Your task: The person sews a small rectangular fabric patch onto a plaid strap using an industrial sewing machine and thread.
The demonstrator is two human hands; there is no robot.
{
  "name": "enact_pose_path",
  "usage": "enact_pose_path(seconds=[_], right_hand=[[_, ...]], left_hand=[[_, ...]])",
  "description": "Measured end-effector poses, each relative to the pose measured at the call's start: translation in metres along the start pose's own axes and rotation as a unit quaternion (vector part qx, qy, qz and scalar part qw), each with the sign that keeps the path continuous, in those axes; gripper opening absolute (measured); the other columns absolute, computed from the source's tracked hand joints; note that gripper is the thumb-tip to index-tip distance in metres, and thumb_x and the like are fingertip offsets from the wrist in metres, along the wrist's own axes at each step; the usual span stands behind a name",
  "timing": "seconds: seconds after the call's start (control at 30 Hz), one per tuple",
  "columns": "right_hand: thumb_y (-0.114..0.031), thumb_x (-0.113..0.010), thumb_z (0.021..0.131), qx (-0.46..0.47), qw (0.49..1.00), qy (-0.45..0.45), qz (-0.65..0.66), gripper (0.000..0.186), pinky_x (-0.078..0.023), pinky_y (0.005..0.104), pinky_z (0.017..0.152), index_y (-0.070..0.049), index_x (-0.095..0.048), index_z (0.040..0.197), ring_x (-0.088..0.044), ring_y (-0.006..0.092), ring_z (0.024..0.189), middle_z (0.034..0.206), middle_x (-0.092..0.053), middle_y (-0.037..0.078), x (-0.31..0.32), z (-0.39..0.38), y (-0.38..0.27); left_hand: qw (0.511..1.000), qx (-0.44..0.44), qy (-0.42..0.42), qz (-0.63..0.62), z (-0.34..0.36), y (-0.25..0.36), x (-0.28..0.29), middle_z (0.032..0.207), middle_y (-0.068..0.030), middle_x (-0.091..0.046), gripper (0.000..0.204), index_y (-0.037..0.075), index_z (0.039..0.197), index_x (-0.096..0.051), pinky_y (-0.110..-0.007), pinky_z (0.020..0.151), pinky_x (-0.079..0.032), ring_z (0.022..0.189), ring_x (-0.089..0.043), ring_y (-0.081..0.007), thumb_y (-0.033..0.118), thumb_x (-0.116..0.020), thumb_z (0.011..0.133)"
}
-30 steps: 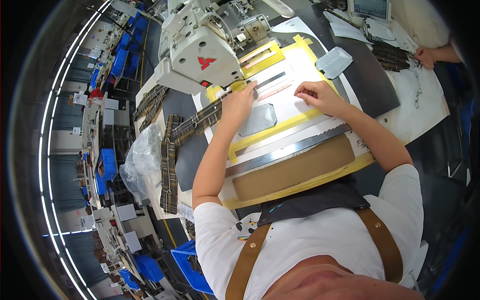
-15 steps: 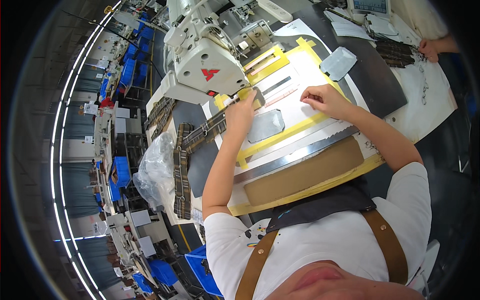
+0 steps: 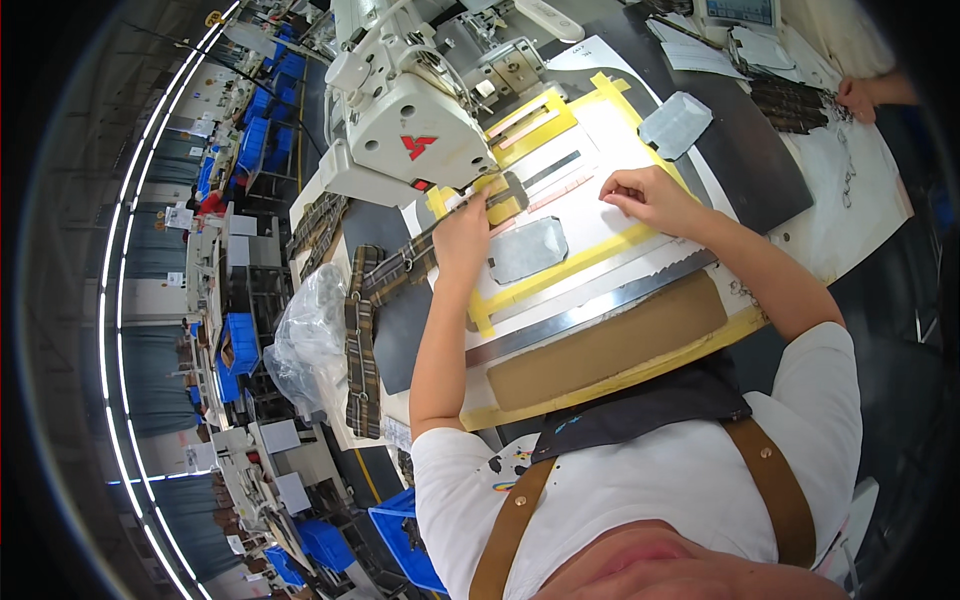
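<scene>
Below the white sewing machine head point(image 3: 405, 135), my left hand point(image 3: 463, 240) has its fingers closed on a brown plaid strap point(image 3: 405, 262). The strap runs from the machine down to the left. A dark piece with a yellow patch point(image 3: 508, 198) lies just beyond my left fingertips. My right hand point(image 3: 652, 200) is over the right part of a white template board point(image 3: 600, 150) edged with yellow tape. Its fingers are curled together, and whether anything is between them is hidden. A grey rounded plate point(image 3: 528, 250) lies on the board between my hands.
A second grey plate point(image 3: 675, 125) sits at the board's upper right. A clear plastic bag point(image 3: 305, 340) and hanging plaid straps point(image 3: 362, 370) are on the left. At the far right another person's hand point(image 3: 857, 100) is by dark plaid pieces point(image 3: 790, 106). A metal bar point(image 3: 590, 308) crosses the near side.
My left hand has drawn back a little to the left along the strap, uncovering more of the yellow-patched piece. My right hand stays nearly where it was.
</scene>
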State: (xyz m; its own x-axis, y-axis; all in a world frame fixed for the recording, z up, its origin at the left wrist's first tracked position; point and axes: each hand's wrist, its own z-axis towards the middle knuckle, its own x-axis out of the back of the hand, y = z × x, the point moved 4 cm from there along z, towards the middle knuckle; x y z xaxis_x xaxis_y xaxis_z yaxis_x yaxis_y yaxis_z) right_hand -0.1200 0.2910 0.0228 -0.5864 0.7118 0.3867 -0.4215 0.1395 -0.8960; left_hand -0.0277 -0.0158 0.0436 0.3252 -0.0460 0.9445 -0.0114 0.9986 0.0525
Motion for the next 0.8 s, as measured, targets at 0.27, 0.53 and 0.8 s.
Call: enact_pose_path(seconds=[0.27, 0.53, 0.8], right_hand=[[-0.006, -0.070, 0.099, -0.004, 1.000, -0.009, -0.011, 0.007, -0.044, 0.0262, 0.062, -0.001, -0.072, 0.102, -0.053, 0.0085, 0.065, 0.073, -0.064, 0.002, 0.003, -0.002, -0.001], [-0.010, -0.071, 0.097, -0.019, 1.000, -0.010, 0.006, 0.010, -0.044, 0.0283, 0.062, -0.001, -0.073, 0.102, -0.054, 0.0110, 0.064, 0.070, -0.062, 0.004, 0.003, 0.000, 0.007], [-0.007, -0.071, 0.097, -0.008, 1.000, -0.001, -0.004, 0.010, -0.043, 0.0271, 0.062, -0.001, -0.073, 0.103, -0.050, 0.0102, 0.063, 0.070, -0.060, 0.002, 0.000, -0.001, 0.005]], left_hand=[[0.989, 0.126, 0.034, -0.071, -0.037, -0.019, 0.033, 0.099, -0.0150, -0.074, 0.022, 0.007, 0.118, -0.073, -0.043, 0.081, -0.055, 0.092, -0.070, -0.0344, 0.020, -0.063, 0.103], [0.985, -0.048, 0.013, -0.164, -0.055, 0.055, 0.030, 0.120, -0.0103, -0.064, 0.034, 0.008, 0.118, -0.067, -0.044, 0.102, -0.044, 0.116, -0.056, -0.0332, 0.018, -0.080, 0.088], [0.988, 0.014, -0.043, -0.148, -0.053, 0.057, 0.017, 0.119, -0.0086, -0.059, 0.047, 0.010, 0.121, -0.065, -0.042, 0.102, -0.041, 0.117, -0.052, -0.0306, 0.028, -0.087, 0.083]])
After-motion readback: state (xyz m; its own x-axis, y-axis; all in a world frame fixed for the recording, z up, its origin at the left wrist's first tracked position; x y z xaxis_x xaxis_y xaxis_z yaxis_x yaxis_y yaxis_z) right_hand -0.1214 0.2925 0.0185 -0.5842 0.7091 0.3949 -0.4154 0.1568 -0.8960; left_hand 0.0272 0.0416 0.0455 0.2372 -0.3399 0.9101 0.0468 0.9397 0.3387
